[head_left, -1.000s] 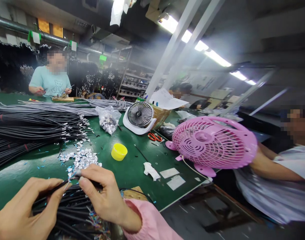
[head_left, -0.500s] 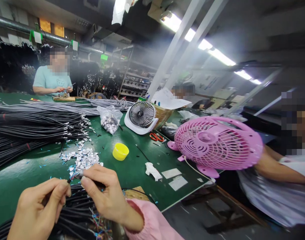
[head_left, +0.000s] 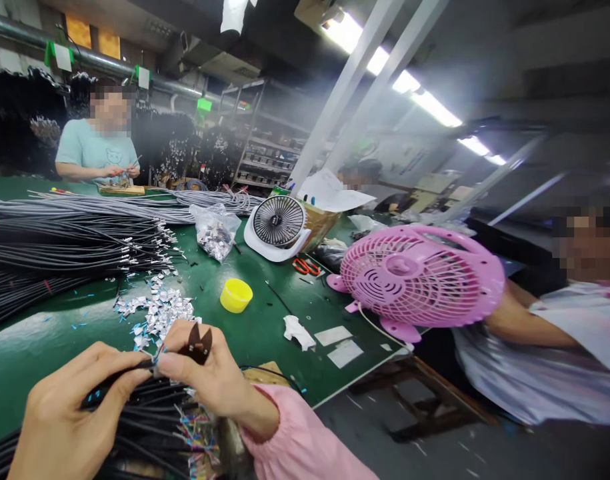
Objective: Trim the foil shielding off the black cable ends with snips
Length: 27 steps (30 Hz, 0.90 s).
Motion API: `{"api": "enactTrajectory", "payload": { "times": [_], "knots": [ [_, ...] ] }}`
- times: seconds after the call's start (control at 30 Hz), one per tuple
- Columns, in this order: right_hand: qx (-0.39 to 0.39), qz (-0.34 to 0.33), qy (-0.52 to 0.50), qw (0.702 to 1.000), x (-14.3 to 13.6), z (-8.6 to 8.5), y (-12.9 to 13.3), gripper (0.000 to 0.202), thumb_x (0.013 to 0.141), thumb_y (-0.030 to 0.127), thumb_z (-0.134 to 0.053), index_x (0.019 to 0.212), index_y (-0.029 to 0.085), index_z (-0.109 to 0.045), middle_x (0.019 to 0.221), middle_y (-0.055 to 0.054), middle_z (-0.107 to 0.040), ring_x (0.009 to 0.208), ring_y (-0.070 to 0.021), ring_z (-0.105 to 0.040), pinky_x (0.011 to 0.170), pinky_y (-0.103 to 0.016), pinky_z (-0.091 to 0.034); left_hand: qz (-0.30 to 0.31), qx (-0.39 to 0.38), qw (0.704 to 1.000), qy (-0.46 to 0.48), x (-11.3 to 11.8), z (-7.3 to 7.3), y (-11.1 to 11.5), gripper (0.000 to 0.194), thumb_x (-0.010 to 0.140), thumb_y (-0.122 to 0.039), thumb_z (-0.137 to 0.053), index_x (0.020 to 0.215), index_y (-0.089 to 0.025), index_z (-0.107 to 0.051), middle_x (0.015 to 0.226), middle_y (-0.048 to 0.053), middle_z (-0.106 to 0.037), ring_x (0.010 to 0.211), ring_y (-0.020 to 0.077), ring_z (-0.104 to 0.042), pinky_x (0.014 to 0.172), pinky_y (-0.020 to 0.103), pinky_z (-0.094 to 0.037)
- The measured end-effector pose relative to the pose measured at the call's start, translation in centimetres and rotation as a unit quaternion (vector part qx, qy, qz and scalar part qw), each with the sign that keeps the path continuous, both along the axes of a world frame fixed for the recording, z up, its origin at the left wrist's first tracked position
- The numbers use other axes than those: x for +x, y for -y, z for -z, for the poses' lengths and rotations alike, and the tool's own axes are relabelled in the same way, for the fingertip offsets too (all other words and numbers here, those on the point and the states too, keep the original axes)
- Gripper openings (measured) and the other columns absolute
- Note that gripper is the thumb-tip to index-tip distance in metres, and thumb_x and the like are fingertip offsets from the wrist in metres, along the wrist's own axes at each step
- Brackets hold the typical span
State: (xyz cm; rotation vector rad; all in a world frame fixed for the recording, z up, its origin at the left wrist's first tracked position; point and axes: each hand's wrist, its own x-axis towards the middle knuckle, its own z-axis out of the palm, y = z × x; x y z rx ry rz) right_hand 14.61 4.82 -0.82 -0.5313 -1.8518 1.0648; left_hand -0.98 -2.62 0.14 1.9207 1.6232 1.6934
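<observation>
My left hand (head_left: 79, 400) is closed on a black cable (head_left: 145, 364), thumb and forefinger near its end. The thumb and forefinger of my right hand (head_left: 212, 377) pinch the thin wires at that same end. Dark snips (head_left: 199, 341) also sit in my right hand, blades pointing up and apart; their handles are hidden by the fingers. Just beyond my hands lies a pile of silver foil scraps (head_left: 167, 312) with blue bits. Below them is a bundle of black cables (head_left: 145, 427) with stripped coloured wire ends (head_left: 199, 427).
Long black cables (head_left: 75, 247) and grey cables (head_left: 85, 212) cover the green table's left. A yellow cup (head_left: 236, 296), white fan (head_left: 279, 223), orange-handled scissors (head_left: 306, 267) and pink fan (head_left: 415, 277) stand or lie beyond. One co-worker (head_left: 97, 150) sits opposite, another (head_left: 545, 333) at right.
The snips' blades now show above my right hand. My left hand has turned and its fingers reach further right along the cable. The view has shifted slightly.
</observation>
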Motion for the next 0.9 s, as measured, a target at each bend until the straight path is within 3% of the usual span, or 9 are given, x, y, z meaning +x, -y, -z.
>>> {"api": "enactTrajectory", "payload": {
  "times": [0.07, 0.13, 0.2, 0.27, 0.43, 0.57, 0.63, 0.77, 0.9],
  "knots": [
    [0.035, -0.011, 0.013, 0.999, 0.0, 0.2, -0.2, 0.039, 0.094, 0.044, -0.055, 0.063, 0.021, -0.048, 0.057, 0.003, -0.047, 0.046, -0.0104, -0.043, 0.041, -0.024, -0.035, 0.037, -0.037, 0.997, 0.051, 0.0, -0.9, -0.3, 0.01, 0.075, -0.035, -0.072, 0.066, -0.034, -0.077, 0.05, -0.01, -0.064, 0.037, 0.0064, -0.058, 0.037, 0.009, -0.043],
    [0.115, 0.028, 0.022, 0.993, 0.0, 0.3, -0.3, 0.032, 0.093, 0.031, -0.055, 0.063, 0.02, -0.048, 0.058, 0.002, -0.047, 0.048, -0.0105, -0.043, 0.043, -0.024, -0.032, 0.053, -0.091, 0.989, 0.104, 0.1, -1.4, -0.3, 0.011, 0.068, -0.034, -0.074, 0.058, -0.031, -0.077, 0.044, -0.008, -0.064, 0.034, 0.0099, -0.06, 0.034, 0.011, -0.045],
    [0.242, 0.092, 0.032, 0.965, 0.0, 0.2, -0.2, 0.026, 0.089, 0.017, -0.053, 0.063, 0.019, -0.05, 0.058, 0.001, -0.046, 0.052, -0.0114, -0.041, 0.047, -0.027, -0.028, 0.042, -0.134, 0.98, 0.138, 0.2, -1.4, -0.2, 0.012, 0.065, -0.037, -0.075, 0.057, -0.029, -0.077, 0.047, -0.005, -0.069, 0.038, 0.0152, -0.066, 0.036, 0.015, -0.049],
    [0.278, 0.107, 0.036, 0.954, -0.1, 0.1, -0.1, 0.026, 0.089, 0.015, -0.051, 0.063, 0.018, -0.05, 0.059, 0.001, -0.045, 0.053, -0.0113, -0.038, 0.048, -0.028, -0.026, 0.017, -0.135, 0.981, 0.136, 0.2, -1.0, -0.1, 0.017, 0.068, -0.042, -0.074, 0.059, -0.029, -0.078, 0.047, -0.004, -0.068, 0.038, 0.014, -0.064, 0.037, 0.015, -0.048],
    [0.113, -0.006, 0.048, 0.992, -0.4, 0.2, -0.3, 0.035, 0.099, 0.026, -0.04, 0.065, 0.02, -0.045, 0.053, 0.005, -0.042, 0.043, -0.0082, -0.04, 0.04, -0.02, -0.033, 0.012, -0.088, 0.989, 0.115, -0.1, 0.0, 0.0, 0.022, 0.073, -0.045, -0.076, 0.06, -0.027, -0.072, 0.054, -0.007, -0.062, 0.045, 0.0092, -0.059, 0.043, 0.013, -0.047],
    [0.172, 0.073, 0.028, 0.982, -0.5, 0.1, -0.2, 0.022, 0.087, 0.022, -0.054, 0.065, 0.02, -0.051, 0.059, 0.001, -0.049, 0.053, -0.0113, -0.045, 0.048, -0.024, -0.035, 0.015, -0.095, 0.99, 0.107, -0.1, 0.4, 0.0, 0.024, 0.073, -0.044, -0.076, 0.058, -0.026, -0.068, 0.053, -0.007, -0.061, 0.045, 0.0095, -0.058, 0.043, 0.013, -0.045],
    [0.157, 0.096, 0.011, 0.983, -0.5, -0.1, -0.1, 0.019, 0.084, 0.021, -0.054, 0.065, 0.02, -0.053, 0.063, 0.0, -0.053, 0.057, -0.0125, -0.048, 0.052, -0.026, -0.038, 0.012, -0.105, 0.99, 0.097, -0.1, 0.6, 0.0, 0.024, 0.076, -0.044, -0.073, 0.06, -0.027, -0.069, 0.054, -0.008, -0.063, 0.046, 0.0094, -0.059, 0.044, 0.013, -0.046],
    [0.03, 0.033, 0.039, 0.998, -0.6, -0.1, -0.3, 0.023, 0.089, 0.026, -0.048, 0.068, 0.02, -0.052, 0.054, 0.004, -0.045, 0.045, -0.0095, -0.041, 0.042, -0.021, -0.034, 0.023, -0.114, 0.989, 0.091, -0.2, 0.8, -0.1, 0.022, 0.08, -0.045, -0.069, 0.065, -0.028, -0.072, 0.058, -0.007, -0.068, 0.05, 0.0104, -0.064, 0.048, 0.012, -0.048],
    [0.078, 0.038, 0.045, 0.995, -0.4, 0.0, -0.4, 0.023, 0.084, 0.029, -0.057, 0.062, 0.021, -0.052, 0.056, 0.002, -0.048, 0.049, -0.0104, -0.042, 0.044, -0.022, -0.034, 0.023, -0.119, 0.987, 0.104, 0.3, 0.4, 0.4, 0.022, 0.078, -0.043, -0.07, 0.062, -0.028, -0.071, 0.055, -0.007, -0.068, 0.048, 0.0098, -0.063, 0.047, 0.012, -0.047]
  ]
}}
